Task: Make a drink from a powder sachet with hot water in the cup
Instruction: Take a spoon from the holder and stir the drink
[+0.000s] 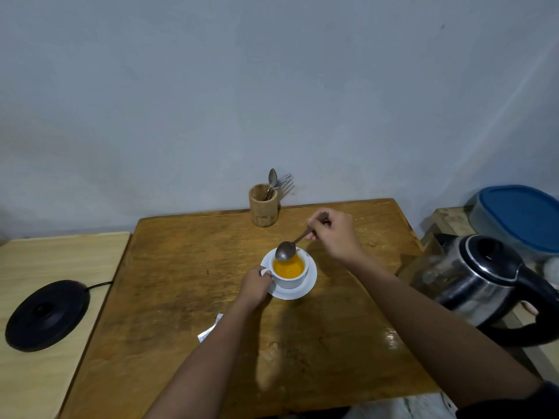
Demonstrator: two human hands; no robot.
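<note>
A white cup [292,281] full of orange liquid stands on a white saucer [310,287] in the middle of the wooden table [181,282]. My left hand [256,284] grips the cup's handle from the left. My right hand [332,234] holds a metal spoon [287,250] by its stem, the bowl lifted just above the cup's far rim. A torn white sachet [210,328] lies on the table, partly hidden under my left forearm.
A steel and black electric kettle [484,285] stands at the table's right edge. Its black base [47,314] sits on the pale side table to the left. A wooden cutlery holder [263,205] stands at the back. A blue-lidded container [520,216] sits far right.
</note>
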